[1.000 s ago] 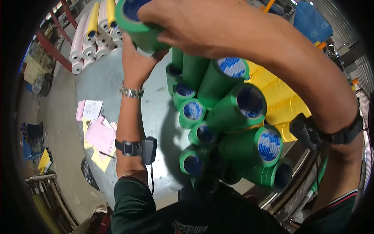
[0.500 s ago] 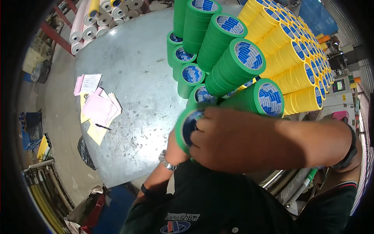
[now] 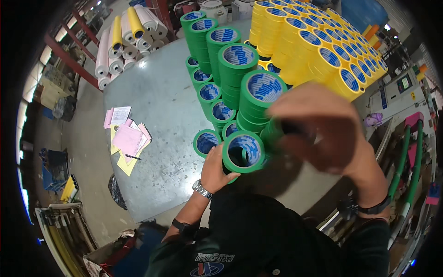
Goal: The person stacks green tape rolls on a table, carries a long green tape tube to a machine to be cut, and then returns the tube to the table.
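My left hand [image 3: 212, 170] is closed around the left side of a green tape roll [image 3: 254, 148] at the near edge of the table, its thumb along the front. The roll's hollow core and blue-and-white inner label face up. A lower green roll [image 3: 203, 144] stands just behind my left fingers. My right hand [image 3: 318, 124] is raised to the right of the green stacks, smeared by motion, and its fingers cannot be made out. Behind both hands, tall stacks of green tape [image 3: 244, 97] run away from me, with a lower row along their left side.
Many stacked yellow tape rolls [image 3: 314, 55] fill the far right. Pink and yellow papers with a pen [image 3: 131, 157] lie on the left of the grey metal table [image 3: 161, 111]. Long white and yellow rolls [image 3: 127, 41] are piled beyond it. A machine with a screen [image 3: 397, 92] stands at right.
My right hand has come off the green roll and swung right and up. My left hand stays on a green roll near the edge. The view has shifted, showing more of the stacks.
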Demonstrator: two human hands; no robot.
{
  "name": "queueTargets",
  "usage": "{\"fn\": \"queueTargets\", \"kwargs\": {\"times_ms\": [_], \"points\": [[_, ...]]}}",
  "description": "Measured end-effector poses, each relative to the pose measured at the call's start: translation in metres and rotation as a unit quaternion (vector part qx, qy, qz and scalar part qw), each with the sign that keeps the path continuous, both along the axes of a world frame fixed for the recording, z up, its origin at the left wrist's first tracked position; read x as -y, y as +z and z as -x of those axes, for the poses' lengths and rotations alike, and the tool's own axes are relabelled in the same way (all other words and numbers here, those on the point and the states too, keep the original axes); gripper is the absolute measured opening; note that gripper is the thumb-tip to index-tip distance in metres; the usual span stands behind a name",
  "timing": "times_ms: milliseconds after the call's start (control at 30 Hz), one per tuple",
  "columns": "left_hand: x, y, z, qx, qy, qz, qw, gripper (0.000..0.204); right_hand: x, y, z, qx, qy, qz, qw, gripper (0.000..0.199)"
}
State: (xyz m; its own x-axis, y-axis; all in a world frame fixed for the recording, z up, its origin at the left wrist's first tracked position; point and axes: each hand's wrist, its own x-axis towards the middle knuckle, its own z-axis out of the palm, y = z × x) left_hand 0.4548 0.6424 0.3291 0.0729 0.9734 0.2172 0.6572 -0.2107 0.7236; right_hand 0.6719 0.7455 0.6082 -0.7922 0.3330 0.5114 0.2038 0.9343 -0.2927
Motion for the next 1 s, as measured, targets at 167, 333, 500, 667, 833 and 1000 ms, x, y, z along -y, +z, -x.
{"fn": "queueTargets", "kwargs": {"times_ms": [167,333,500,667,833,1000], "points": [[0.017,0.006,-0.007,-0.014,0.023,-0.07,0.997,0.089,0.004,-0.078,-0.115,-0.308,-0.337,0.218,0.862,0.033],[0.058,-0.045,0.011,0.173,0.24,-0.013,0.955,0.065,0.008,-0.226,-0.152,-0.155,-0.257,0.348,0.888,0.046],[0.08,-0.131,0.031,0.219,0.155,0.202,0.942,0.075,0.028,-0.253,-0.123,-0.075,-0.274,0.408,0.868,0.066],[0.055,-0.163,0.026,0.133,0.032,0.165,0.977,0.066,0.031,-0.238,-0.103,0.012,-0.336,0.378,0.863,0.072],[0.027,-0.142,0.0,0.085,0.03,0.203,0.975,0.037,0.036,-0.259,-0.097,0.005,-0.368,0.326,0.871,0.069],[0.031,-0.155,0.022,-0.022,0.003,0.106,0.994,0.039,0.035,-0.251,-0.087,-0.064,-0.332,0.35,0.873,0.057]]}}
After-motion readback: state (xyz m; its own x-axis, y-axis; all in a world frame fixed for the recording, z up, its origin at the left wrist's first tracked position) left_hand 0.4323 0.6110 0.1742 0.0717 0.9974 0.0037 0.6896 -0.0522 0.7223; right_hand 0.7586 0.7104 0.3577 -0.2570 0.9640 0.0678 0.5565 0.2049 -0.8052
